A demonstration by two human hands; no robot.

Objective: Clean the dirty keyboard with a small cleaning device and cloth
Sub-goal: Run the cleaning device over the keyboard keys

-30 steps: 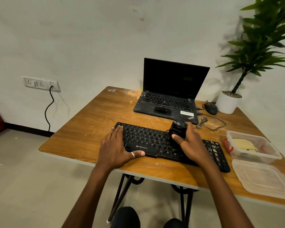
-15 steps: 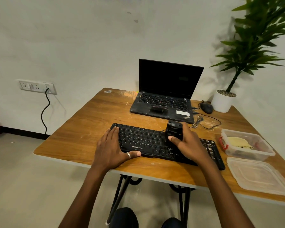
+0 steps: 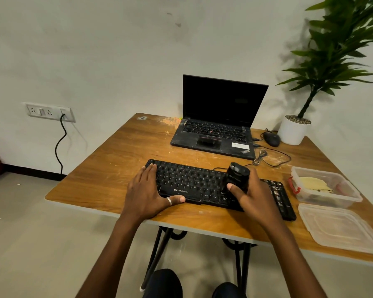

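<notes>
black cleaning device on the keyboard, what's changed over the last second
The small black cleaning device, gripped by the right hand, has edged slightly rightward along the black keyboard. The left hand stays flat on its left end; grip unchanged.

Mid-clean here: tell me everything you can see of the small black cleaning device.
The cleaning device is a small, black, blocky unit, plastic by the look, with a faint pale marking on its near face, too small to read. Its top looks greyish and glossy. It stands roughly upright over the right-of-middle keys of the black keyboard; whether its base touches them is hidden. The right hand grips it, thumb on the near face, fingers wrapped round the far side.
</notes>
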